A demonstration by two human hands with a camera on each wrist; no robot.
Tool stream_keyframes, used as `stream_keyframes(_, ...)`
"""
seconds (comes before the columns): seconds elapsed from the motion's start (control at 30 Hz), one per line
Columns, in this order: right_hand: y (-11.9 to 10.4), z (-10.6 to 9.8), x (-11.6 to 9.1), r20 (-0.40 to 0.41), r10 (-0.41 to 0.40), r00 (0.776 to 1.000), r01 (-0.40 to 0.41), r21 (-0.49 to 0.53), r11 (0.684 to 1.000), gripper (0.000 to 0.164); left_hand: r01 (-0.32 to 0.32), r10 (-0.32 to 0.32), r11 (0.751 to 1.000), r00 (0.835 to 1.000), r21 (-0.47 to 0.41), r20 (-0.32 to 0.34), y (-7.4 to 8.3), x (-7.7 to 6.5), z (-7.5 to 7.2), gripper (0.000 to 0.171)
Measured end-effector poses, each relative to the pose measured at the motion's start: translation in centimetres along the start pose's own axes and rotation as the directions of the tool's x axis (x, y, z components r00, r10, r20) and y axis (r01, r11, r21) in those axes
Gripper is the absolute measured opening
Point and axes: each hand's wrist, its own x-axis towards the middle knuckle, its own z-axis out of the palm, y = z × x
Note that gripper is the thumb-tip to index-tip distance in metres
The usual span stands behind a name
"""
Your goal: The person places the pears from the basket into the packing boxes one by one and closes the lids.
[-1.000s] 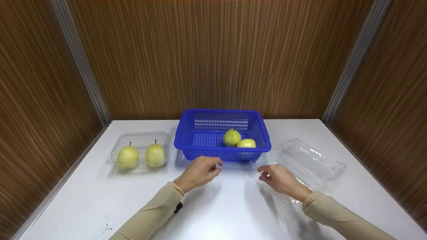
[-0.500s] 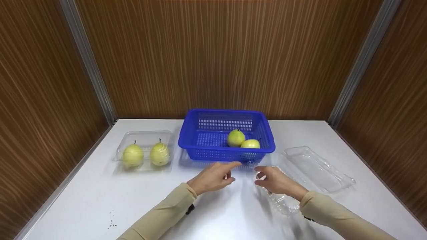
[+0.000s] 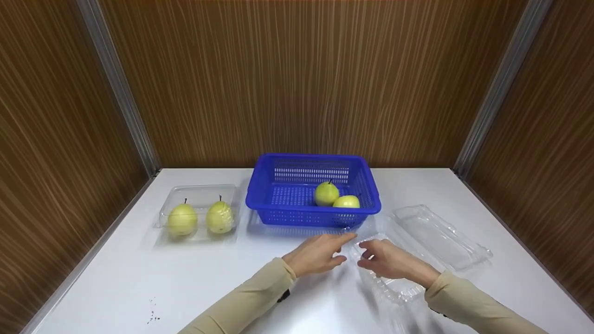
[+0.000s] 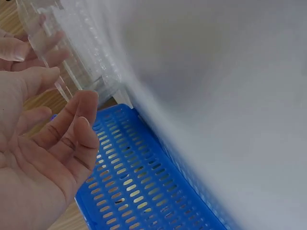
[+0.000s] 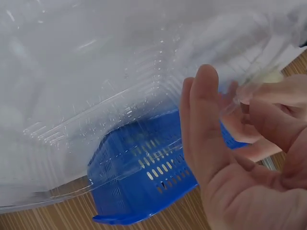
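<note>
An open clear plastic clamshell container (image 3: 443, 239) lies right of the basket, its two halves spread. My right hand (image 3: 392, 262) is at its near half, pinching the edge between thumb and fingers; some fingers show through the plastic (image 4: 72, 52) in the left wrist view. Beside it my left hand (image 3: 320, 253) holds nothing, its index finger stretched toward the same edge and the other fingers loosely bent. Two yellow-green pears (image 3: 326, 193) sit at the right end of the blue basket (image 3: 301, 208).
On the left stands another clear container (image 3: 204, 192) with two pears (image 3: 182, 219) in it. Small dark specks (image 3: 153, 317) dot the white table (image 3: 111, 273) at the front left. Wood-grain panels (image 3: 297, 83) close off the back and both sides.
My left hand has moved right, from in front of the basket to beside the right hand, its index finger straightening. The right hand has stayed at the container, whose halves have shifted slightly.
</note>
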Motion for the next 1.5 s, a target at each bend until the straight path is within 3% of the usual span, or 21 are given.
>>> stream_keyframes(0.17,-0.2,-0.5,-0.5,0.123,0.003,0.992,-0.027,0.194,0.981,0.048,-0.004,0.003,1.000,0.999,0.026,0.045,0.2,0.3,0.4,0.045)
stream_keyframes(0.23,-0.3,-0.7,-0.5,0.148,0.003,0.989,-0.035,0.215,0.976,0.045,0.006,-0.008,1.000,0.998,0.031,0.061,0.1,0.3,0.4,0.038)
stream_keyframes(0.3,-0.3,-1.0,-0.5,0.145,-0.016,0.989,-0.008,0.160,0.987,0.040,0.022,-0.024,0.999,0.997,0.026,0.077,-0.1,0.1,0.3,0.033)
stream_keyframes(0.4,-0.2,-1.5,-0.4,0.111,-0.096,0.989,0.096,0.005,0.995,0.030,0.056,-0.056,0.998,0.994,-0.001,0.092,-0.7,-0.3,-0.1,0.033)
stream_keyframes(0.57,0.3,-1.8,-0.4,0.039,-0.220,0.975,0.223,-0.195,0.955,0.024,0.106,-0.100,0.992,0.991,-0.068,0.091,-2.0,-1.5,-0.8,0.030)
stream_keyframes(0.77,1.1,-1.8,-0.5,-0.034,-0.252,0.967,0.223,-0.358,0.907,0.029,0.151,-0.138,0.977,0.986,-0.147,0.097,-3.5,-3.1,-1.8,0.025)
stream_keyframes(0.93,1.8,-2.0,-0.3,-0.040,-0.225,0.974,0.194,-0.373,0.907,0.038,0.188,-0.172,0.962,0.980,-0.198,0.096,-5.0,-3.9,-2.4,0.025)
stream_keyframes(1.07,2.1,-2.2,0.0,0.009,-0.203,0.979,0.193,-0.348,0.918,0.045,0.223,-0.209,0.957,0.974,-0.186,0.091,-6.0,-4.5,-2.9,0.028)
stream_keyframes(1.27,1.8,-1.8,0.3,0.110,-0.224,0.968,0.248,-0.328,0.911,0.035,0.261,-0.242,0.957,0.960,-0.127,0.142,-6.6,-4.8,-3.9,0.031)
stream_keyframes(1.37,1.4,-1.4,0.4,0.100,-0.220,0.970,0.240,-0.320,0.917,0.029,0.278,-0.257,0.953,0.952,-0.119,0.164,-6.5,-4.7,-4.5,0.032)
stream_keyframes(1.5,1.0,-0.9,0.4,0.065,-0.155,0.986,0.166,-0.265,0.950,0.021,0.281,-0.265,0.956,0.949,-0.079,0.173,-6.4,-4.4,-4.8,0.032)
